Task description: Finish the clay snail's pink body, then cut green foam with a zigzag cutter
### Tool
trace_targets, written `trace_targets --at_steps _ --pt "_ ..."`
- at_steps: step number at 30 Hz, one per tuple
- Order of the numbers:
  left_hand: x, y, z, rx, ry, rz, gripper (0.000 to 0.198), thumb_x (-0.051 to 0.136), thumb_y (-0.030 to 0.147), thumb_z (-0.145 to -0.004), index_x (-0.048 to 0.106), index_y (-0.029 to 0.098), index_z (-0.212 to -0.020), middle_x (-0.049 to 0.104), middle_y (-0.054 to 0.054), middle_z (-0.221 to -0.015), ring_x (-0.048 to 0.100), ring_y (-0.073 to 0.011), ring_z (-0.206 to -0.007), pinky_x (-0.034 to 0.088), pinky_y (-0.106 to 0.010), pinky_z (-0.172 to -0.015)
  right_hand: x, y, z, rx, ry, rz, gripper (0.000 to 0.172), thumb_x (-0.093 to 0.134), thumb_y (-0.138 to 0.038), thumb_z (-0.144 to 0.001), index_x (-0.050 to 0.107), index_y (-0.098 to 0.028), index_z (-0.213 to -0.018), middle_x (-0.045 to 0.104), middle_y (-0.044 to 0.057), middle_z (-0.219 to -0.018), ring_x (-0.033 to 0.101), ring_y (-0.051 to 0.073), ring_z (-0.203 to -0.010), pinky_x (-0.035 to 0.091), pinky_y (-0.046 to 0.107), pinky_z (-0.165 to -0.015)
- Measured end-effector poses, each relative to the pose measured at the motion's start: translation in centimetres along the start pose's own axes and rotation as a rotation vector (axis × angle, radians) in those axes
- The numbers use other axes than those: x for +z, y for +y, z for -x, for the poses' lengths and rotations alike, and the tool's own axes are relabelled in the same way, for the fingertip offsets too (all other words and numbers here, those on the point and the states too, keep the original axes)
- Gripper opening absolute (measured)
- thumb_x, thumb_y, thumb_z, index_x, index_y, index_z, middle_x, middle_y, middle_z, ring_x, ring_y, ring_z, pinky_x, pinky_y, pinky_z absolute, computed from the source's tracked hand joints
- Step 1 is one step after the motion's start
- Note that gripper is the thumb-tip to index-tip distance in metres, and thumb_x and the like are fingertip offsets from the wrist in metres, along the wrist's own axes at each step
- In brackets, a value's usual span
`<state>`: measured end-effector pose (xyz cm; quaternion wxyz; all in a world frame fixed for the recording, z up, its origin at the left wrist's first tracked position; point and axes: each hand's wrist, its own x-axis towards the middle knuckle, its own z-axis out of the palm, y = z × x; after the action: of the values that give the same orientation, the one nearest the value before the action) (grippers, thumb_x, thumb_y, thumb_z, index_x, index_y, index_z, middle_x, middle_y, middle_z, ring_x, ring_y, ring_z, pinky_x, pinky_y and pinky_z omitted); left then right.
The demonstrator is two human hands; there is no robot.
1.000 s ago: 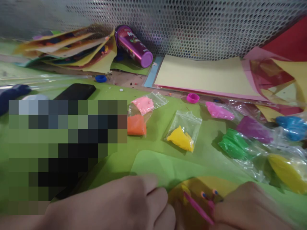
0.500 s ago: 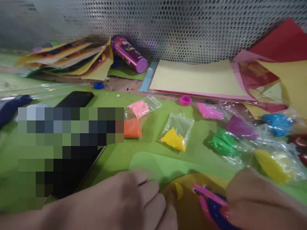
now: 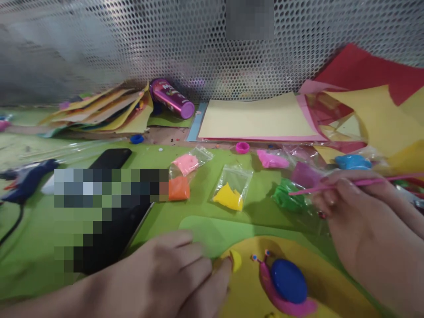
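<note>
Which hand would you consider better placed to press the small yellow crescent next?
Probably the left hand: its fingertip is at the yellow crescent, whereas the right hand grips a pink stick farther off, beyond the snail figure.

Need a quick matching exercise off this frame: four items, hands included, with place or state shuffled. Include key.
Column one
1. Left hand
2. Right hand
3. Snail figure
4. Purple container

Column two
A. Lies on its side near the perforated panel
B. Lies on the yellow sheet
C. Holds a thin pink stick
D. Has a fingertip at a small yellow piece

Pairs: 1-D, 2-C, 3-B, 4-A
</note>
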<state>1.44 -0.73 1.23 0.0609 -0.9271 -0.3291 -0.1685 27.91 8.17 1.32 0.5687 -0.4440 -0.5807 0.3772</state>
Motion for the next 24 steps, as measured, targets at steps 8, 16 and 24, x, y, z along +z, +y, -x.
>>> trace_targets --at_steps 8,16,24 --pt "-0.5 -1.6 -1.5 0.136 -0.067 0.052 0.032 0.033 0.020 -0.102 0.059 0.015 -0.120 0.060 0.005 -0.056 0.054 -0.0160 -0.044 0.044 -0.031 -0.041 0.8 -0.6 0.5 0.059 0.039 -0.097 0.014 0.066 -0.037 -0.083 0.070 -0.029 -0.073 0.054 0.001 -0.066 0.048 0.018 -0.060 0.044 0.027 -0.049" --pt "0.4 -1.5 -1.3 0.102 0.034 0.073 0.033 0.033 0.020 -0.099 0.062 0.013 -0.113 0.058 0.004 -0.055 0.051 -0.0157 -0.041 0.041 -0.031 -0.038 0.6 -0.1 1.6 -0.022 -0.064 -0.029 0.012 0.063 -0.035 -0.093 0.068 -0.035 -0.082 0.056 -0.001 -0.077 0.049 0.021 -0.068 0.042 0.030 -0.053" --pt "0.4 -1.4 -1.1 0.088 0.061 0.100 0.030 0.036 0.018 -0.097 0.060 0.013 -0.113 0.062 0.004 -0.060 0.055 -0.0155 -0.044 0.045 -0.031 -0.041 0.5 0.0 1.3 -0.084 -0.104 -0.008 0.011 0.062 -0.031 -0.092 0.067 -0.031 -0.083 0.056 -0.001 -0.072 0.050 0.018 -0.061 0.044 0.026 -0.049"
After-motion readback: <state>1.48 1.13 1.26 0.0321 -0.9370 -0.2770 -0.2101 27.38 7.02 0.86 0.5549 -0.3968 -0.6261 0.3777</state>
